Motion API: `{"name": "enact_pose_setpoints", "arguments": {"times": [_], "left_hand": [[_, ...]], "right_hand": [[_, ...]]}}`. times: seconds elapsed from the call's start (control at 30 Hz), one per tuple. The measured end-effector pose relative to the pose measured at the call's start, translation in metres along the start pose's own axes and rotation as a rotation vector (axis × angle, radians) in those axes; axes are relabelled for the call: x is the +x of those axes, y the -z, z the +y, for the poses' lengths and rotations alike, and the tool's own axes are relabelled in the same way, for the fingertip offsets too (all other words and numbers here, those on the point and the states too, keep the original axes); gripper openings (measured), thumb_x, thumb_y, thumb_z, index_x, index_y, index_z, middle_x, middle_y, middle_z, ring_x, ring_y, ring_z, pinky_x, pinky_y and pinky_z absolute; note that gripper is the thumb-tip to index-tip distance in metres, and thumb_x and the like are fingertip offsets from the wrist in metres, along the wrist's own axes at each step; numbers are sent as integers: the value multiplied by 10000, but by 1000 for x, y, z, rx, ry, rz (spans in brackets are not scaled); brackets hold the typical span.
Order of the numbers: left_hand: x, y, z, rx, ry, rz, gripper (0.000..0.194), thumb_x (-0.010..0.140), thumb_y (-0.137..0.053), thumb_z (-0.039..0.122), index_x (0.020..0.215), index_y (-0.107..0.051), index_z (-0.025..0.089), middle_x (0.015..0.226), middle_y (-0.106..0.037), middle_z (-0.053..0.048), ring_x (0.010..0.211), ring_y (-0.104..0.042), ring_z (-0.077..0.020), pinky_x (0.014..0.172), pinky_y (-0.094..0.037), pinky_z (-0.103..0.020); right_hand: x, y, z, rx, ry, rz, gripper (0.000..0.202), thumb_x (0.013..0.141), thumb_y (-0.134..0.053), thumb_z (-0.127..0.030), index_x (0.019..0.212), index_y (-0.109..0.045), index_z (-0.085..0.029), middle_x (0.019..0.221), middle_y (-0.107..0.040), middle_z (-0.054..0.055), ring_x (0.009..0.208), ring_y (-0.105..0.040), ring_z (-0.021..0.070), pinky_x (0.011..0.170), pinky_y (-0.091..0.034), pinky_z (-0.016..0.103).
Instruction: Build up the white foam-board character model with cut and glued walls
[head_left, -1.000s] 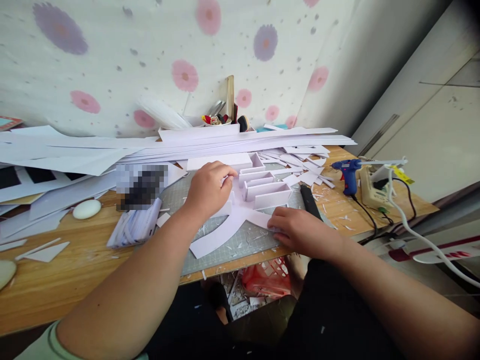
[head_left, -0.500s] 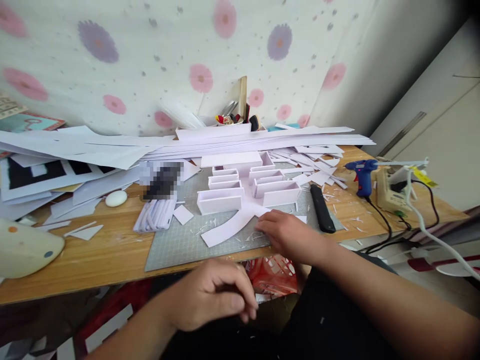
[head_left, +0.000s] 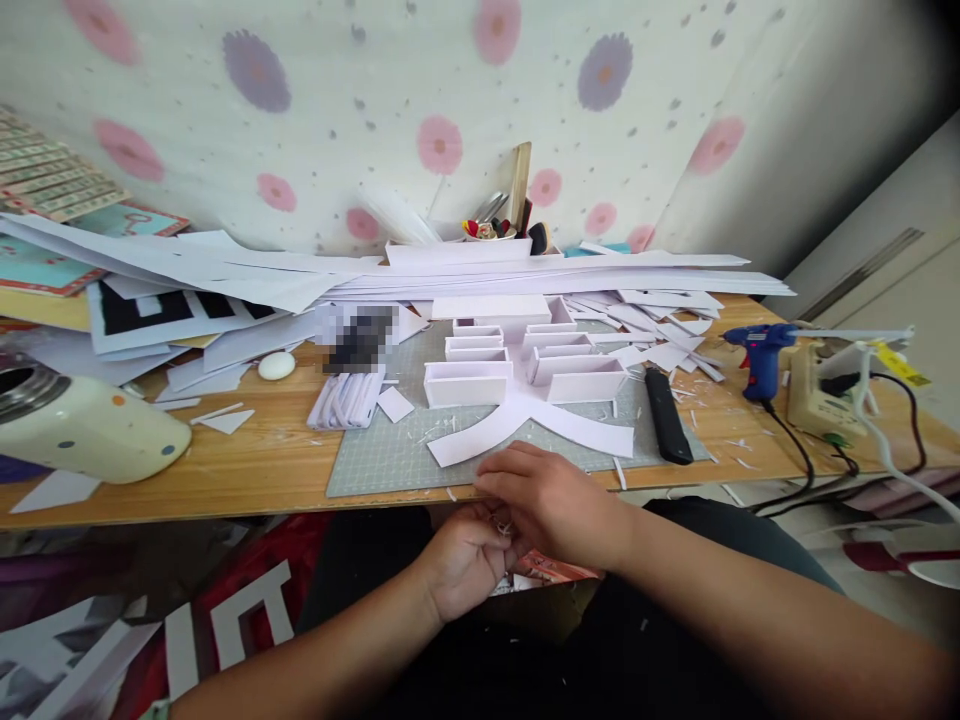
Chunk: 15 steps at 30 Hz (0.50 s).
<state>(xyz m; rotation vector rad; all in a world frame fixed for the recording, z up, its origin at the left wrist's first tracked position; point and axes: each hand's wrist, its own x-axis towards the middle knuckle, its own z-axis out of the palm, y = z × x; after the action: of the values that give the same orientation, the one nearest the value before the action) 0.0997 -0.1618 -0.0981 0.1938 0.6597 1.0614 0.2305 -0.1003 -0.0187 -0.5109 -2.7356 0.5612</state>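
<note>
My left hand (head_left: 472, 560) is cupped, palm up, just below the table's front edge, with small white scraps (head_left: 502, 526) in its palm. Over it, at the edge of the grey cutting mat (head_left: 360, 462), is my right hand (head_left: 551, 500), its fingers stretched out and partly covering the left fingers. Beyond my hands on the mat stands a white board model with several open-topped box-like sections (head_left: 466, 388). Two curved white strips (head_left: 577, 425) spread from its near end. A black utility knife (head_left: 666, 415) lies to the right.
A blue glue gun (head_left: 761, 360) and a power strip (head_left: 821, 400) with cables are at right. White board strips (head_left: 585, 278) lie along the back. At left are a cream bottle (head_left: 112, 425), a white egg-shaped object (head_left: 277, 366) and a partly blurred bundle (head_left: 346, 398).
My left hand has moved up and turned palm up beneath my right hand. My right hand has come back to the mat's front edge. The view has shifted left.
</note>
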Motion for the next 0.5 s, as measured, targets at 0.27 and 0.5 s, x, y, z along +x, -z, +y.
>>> {"name": "enact_pose_setpoints", "arguments": {"times": [0.27,0.5], "left_hand": [[-4,-3,5,2,-5,119,231,653,-580,-29,757,-657,161,818,-679,-12,821,-620,-134,779,-486,-234],[-3,0,7,30,94,-120,480,564,-512,-70,992,-687,57,1027,-702,-131,998,-640,-219,909,-454,-299]], "right_hand": [[7,-8,-7,-299,169,-154,227,905,-585,-145,1124,-613,-94,1238,-562,103,1115,-473,250,987,-400,314],[-49,29,12,-143,-34,-36,159,847,-523,-48,864,-641,-153,895,-614,61,825,-557,180,746,-471,274]]}}
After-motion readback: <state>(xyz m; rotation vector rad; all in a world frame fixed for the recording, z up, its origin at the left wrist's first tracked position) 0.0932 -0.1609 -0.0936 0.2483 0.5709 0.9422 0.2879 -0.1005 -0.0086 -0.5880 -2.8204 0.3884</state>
